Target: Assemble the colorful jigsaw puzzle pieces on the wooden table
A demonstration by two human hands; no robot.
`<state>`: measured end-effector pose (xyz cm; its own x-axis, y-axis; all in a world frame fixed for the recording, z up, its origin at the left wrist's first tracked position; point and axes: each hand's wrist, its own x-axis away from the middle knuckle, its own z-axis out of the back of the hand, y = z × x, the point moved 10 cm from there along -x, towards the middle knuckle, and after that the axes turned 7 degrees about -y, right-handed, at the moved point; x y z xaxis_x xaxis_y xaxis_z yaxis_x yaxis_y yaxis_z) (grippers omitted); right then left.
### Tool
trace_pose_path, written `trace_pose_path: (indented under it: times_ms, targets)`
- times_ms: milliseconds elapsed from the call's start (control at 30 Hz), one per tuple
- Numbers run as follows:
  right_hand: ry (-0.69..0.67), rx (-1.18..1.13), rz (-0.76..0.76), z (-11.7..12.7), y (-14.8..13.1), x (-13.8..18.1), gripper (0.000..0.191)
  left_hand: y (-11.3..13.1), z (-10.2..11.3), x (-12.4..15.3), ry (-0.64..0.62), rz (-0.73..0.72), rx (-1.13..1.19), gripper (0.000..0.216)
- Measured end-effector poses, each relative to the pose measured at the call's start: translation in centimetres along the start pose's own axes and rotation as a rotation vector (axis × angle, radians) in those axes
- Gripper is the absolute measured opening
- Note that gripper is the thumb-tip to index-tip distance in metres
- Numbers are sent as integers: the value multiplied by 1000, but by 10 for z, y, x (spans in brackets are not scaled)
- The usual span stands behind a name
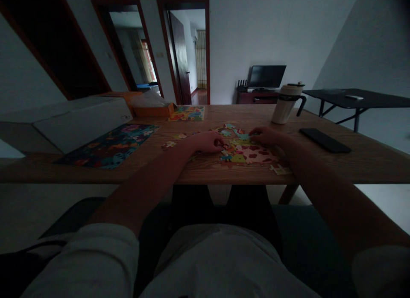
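Note:
On the wooden table, a partly joined jigsaw puzzle (254,153) shows a pink area with dark red spots and some yellow-green. Loose jigsaw pieces (171,144) lie to its left and along its far side. My left hand (209,142) is over the pieces at the puzzle's left edge, fingers curled together; whatever is between the fingertips is too small and dark to make out. My right hand (264,135) rests at the far right edge of the puzzle, its fingers a little apart and touching the pieces there. A few pieces (280,169) lie by the table's near edge, below my right forearm.
A dark blue picture sheet (110,145) lies at left beside a white box (80,123). Behind are an orange box (152,111) and a colourful sheet (187,113). At right stand a lidded cup (283,105) and a black phone-like slab (324,140).

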<state>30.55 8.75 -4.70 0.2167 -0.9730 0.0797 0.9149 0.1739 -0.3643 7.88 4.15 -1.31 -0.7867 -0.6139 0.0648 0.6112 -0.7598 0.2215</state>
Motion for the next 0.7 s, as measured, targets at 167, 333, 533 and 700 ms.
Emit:
trace_pose_path:
  times_ms: [167,333,533,700]
  targets:
    - [-2,-5,5,-1,1,-2,32,22,-7,-1,-21,-187,53,49]
    - [5,-23,9,-2,4,-6,31,30,-9,-1,-50,-222,88,39]
    - [-2,-14,31,-1,2,-4,31,30,-3,3,-22,-140,6,30]
    - [-12,-17,5,0,2,-3,32,21,-5,1,-21,-64,-10,27]
